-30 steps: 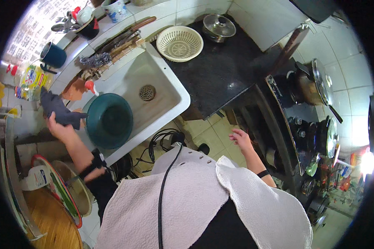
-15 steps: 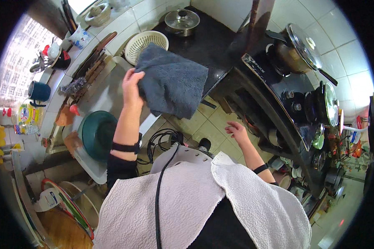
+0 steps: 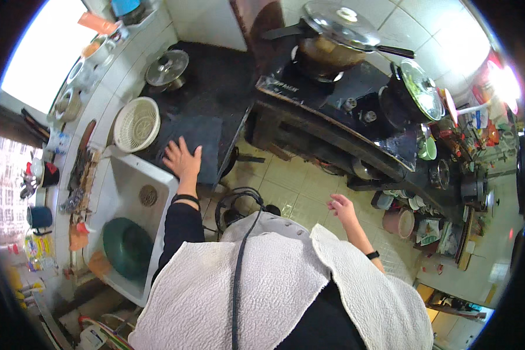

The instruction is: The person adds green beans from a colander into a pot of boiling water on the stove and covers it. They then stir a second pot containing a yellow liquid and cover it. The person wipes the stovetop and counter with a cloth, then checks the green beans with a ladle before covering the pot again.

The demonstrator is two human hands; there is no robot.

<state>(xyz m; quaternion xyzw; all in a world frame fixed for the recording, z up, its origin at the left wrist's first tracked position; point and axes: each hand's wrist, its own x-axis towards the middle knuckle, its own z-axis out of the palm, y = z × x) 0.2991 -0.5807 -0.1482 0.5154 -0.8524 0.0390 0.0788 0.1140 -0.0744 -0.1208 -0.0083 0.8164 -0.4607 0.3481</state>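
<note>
Moved since half a second ago: the dark grey cloth (image 3: 209,137), which hangs from the left hand (image 3: 184,160) in the earlier frame, now lies spread on the black counter (image 3: 216,76), and the hand has gone from gripping it to resting over it. With that change, the counter seems to carry the cloth's weight, and the hand appears to be pressing it flat. The whole view has also swung, so the sink sits further left and lower. From the left, the white sink (image 3: 122,198) comes first, with the green basin (image 3: 127,248) standing inside it. Beyond its far end, on the counter, are the cream strainer basket (image 3: 137,124) and the small lidded pot (image 3: 167,69). Next comes the left hand, palm down, fingers fanned apart and thumb out to the side, grasping nothing; the cloth shows under it and to its right, reaching toward the counter's edge. Further right is the stove (image 3: 306,96) with a large lidded pot (image 3: 335,52) on it. Well apart from the cloth, the right hand (image 3: 342,207) hangs over the tiled floor (image 3: 286,178), its fingers loosely curled, with nothing visible in them.
</note>
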